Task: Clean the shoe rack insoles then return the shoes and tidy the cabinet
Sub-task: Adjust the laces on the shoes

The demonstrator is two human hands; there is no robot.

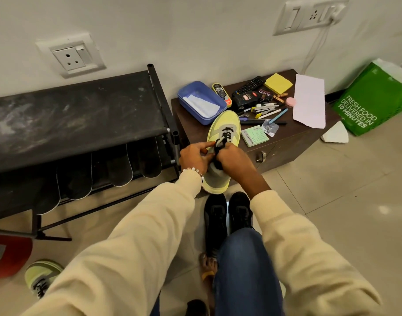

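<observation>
A yellow-green sneaker (225, 124) with black laces is held in mid-air in front of the low brown cabinet (293, 142). My left hand (194, 157) grips its tongue side, and my right hand (233, 158) pinches the black laces. Its matching sneaker (39, 278) lies on the floor at the lower left. A pair of black shoes (227, 215) stands on the tiles just below my hands. The black shoe rack (76, 115) stands on the left with a dusty top shelf. Several dark insoles (120, 169) hang over its lower shelf.
The cabinet top holds a blue tray (201, 102), shoe polish tins, a remote, yellow sticky notes (278, 83), pens and a white paper (309, 101). A green delivery bag (378, 99) leans at the right wall. A red object (8, 254) lies at the lower left.
</observation>
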